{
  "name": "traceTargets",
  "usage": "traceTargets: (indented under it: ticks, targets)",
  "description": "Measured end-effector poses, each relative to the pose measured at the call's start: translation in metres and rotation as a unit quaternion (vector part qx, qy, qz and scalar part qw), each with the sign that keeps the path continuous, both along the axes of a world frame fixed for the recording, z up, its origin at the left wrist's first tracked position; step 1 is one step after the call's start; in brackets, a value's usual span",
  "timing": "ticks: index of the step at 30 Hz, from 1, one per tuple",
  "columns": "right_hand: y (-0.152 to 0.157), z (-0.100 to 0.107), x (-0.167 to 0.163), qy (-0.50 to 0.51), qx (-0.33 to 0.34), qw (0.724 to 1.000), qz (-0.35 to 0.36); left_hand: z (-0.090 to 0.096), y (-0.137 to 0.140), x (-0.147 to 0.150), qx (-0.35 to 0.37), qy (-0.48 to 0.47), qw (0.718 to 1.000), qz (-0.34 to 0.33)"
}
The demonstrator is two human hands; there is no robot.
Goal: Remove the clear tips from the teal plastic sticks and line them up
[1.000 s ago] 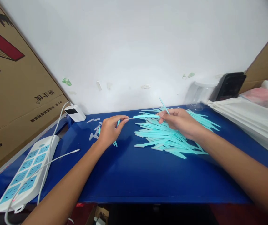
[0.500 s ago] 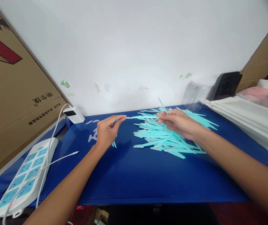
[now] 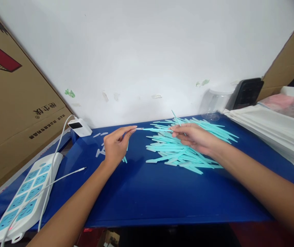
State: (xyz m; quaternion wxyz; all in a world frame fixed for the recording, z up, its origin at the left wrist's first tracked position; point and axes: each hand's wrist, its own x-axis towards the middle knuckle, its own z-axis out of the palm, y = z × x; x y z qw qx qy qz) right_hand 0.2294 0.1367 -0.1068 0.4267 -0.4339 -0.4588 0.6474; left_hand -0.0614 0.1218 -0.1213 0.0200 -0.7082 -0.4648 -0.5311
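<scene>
My right hand [image 3: 191, 135] pinches the handle of a turquoise eyebrow razor [image 3: 155, 130], held level above the table. A second thin turquoise razor [image 3: 176, 117] sticks up slantwise from the same hand. At the first razor's left end, my left hand [image 3: 117, 140] is closed, thumb against forefinger, on a small clear blade cap [image 3: 139, 129]. Whether the cap is fully on the blade is too small to tell. Below my right hand spreads a pile of turquoise razors [image 3: 172, 149]. Several loose clear caps [image 3: 100, 151] and a few razors [image 3: 125, 159] lie beside my left hand, partly hidden by it.
The blue table [image 3: 147, 195] meets a white wall. To the left are a power strip [image 3: 25, 195] with a white cable, a white device with a dark screen [image 3: 80, 127] and a large carton [image 3: 20, 103]. A clear jar [image 3: 216, 104] and white packaging [image 3: 272, 132] stand right.
The view has shifted slightly. Both hands keep their grips on the razor and cap, with almost no movement between them.
</scene>
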Motion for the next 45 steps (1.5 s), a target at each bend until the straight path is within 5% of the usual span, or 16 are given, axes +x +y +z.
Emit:
traceTargets:
  ticks: [11, 18, 22, 26, 30, 33, 36, 38, 45]
  targets:
    - [-0.001, -0.001, -0.002, 0.001, -0.012, 1.000, 0.016, 0.002, -0.004, 0.005, 0.022, 0.014, 1.000, -0.015]
    - [-0.007, 0.000, -0.007, -0.009, -0.056, 0.996, 0.063, -0.005, -0.003, 0.014, 0.109, 0.025, 0.989, -0.097]
    - [-0.006, -0.002, -0.005, -0.029, -0.049, 0.996, 0.067, -0.008, -0.003, 0.013, 0.102, 0.037, 0.986, -0.126]
    - [-0.006, 0.001, -0.003, -0.074, -0.009, 0.995, 0.062, -0.009, -0.004, 0.014, 0.051, 0.032, 0.994, -0.094]
    - [-0.002, 0.006, 0.004, -0.229, 0.097, 0.969, 0.003, -0.008, 0.001, 0.016, -0.127, -0.008, 0.990, -0.065]
    - [0.006, 0.005, 0.016, -0.408, 0.191, 0.889, -0.084, -0.005, 0.010, 0.008, -0.288, -0.169, 0.935, -0.119]
    - [0.015, 0.000, 0.028, -0.550, 0.251, 0.781, -0.156, -0.001, 0.018, -0.006, -0.414, -0.329, 0.820, -0.220]
    - [0.019, -0.003, 0.033, -0.588, 0.271, 0.739, -0.184, 0.001, 0.020, -0.012, -0.450, -0.368, 0.769, -0.267]
    - [0.016, -0.006, 0.023, -0.536, 0.300, 0.775, -0.147, 0.001, 0.013, -0.008, -0.467, -0.341, 0.744, -0.334]
